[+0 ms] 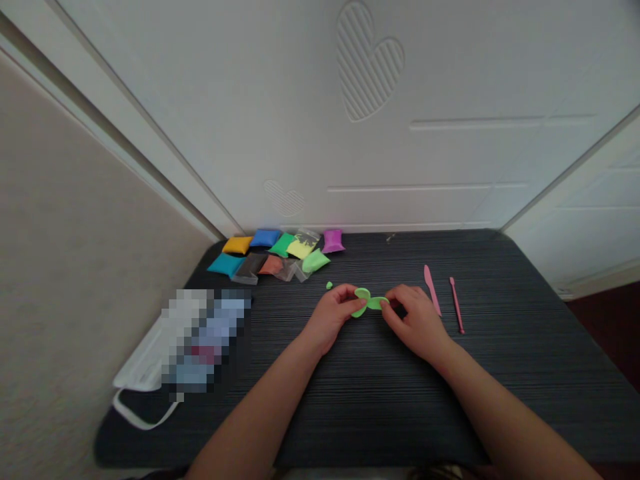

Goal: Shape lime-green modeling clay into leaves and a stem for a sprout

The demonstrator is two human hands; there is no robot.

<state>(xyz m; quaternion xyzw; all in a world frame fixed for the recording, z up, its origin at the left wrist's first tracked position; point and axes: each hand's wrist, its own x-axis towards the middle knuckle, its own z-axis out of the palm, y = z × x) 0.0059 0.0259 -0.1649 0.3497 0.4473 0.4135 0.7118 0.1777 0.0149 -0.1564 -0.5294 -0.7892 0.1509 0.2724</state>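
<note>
a shaping step seems to be in hand: both hands are working on one light-green clay piece (374, 304) with rounded, flattened lobes, which they are holding just above or against the tabletop (400, 413), roughly midway between its left and right edges and somewhat nearer the far edge. the left hand (330, 317) is gripping the lower lobe, its thumb lying across the front and its fingers closing behind, while another lobe is standing up beside the fingertips. the right hand (420, 320) is pinching the end of the lobe pointing right, thumb and forefinger closing on it. the next move is probably calling for a light, even squeeze, with the left hand steadying the join so the soft lobes are not stretching or creasing. a small green clay lump (329, 285) is lying just beyond the left hand, towards the far edge; a pink plastic knife (432, 288) and a slim pink tool (457, 307) are resting to the right, apparently unused for now. the spot where the lobes are meeting is hiding partly behind the left thumb, and the curled fingers of both hands are covering one another. near the left edge a pixelated patch (215, 340) is masking whatever is lying beside the white face mask (145, 357), and the bottom of the view is cutting off both forearms.
</note>
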